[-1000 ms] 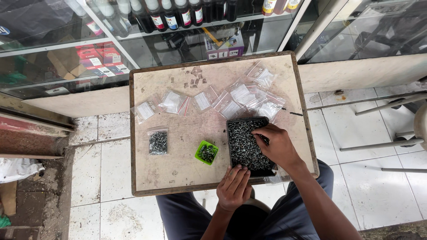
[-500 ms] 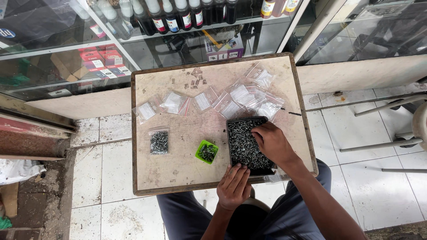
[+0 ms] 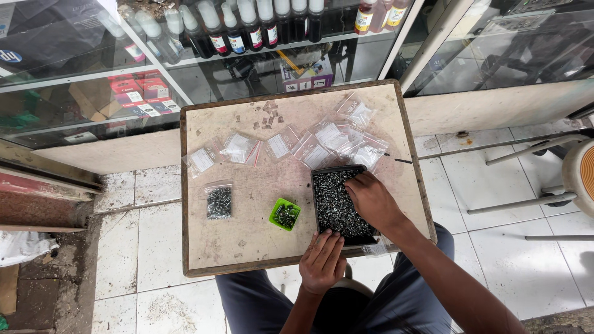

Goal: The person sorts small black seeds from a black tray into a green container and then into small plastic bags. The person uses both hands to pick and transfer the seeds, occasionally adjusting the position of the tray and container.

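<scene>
A black tray full of small dark screws lies on the right part of a worn beige table. My right hand rests palm down inside the tray, fingers curled into the screws; what it holds is hidden. My left hand lies flat at the table's near edge, fingertips touching the tray's near end. A small green cup of screws sits just left of the tray. Further left lies a clear bag filled with screws.
Several empty small clear bags are spread along the far half of the table. A glass display cabinet with bottles and boxes stands behind it. A stool is at the right, on white floor tiles.
My right hand has shifted slightly toward the tray's far end. My left hand has stayed at the tray's near end.
</scene>
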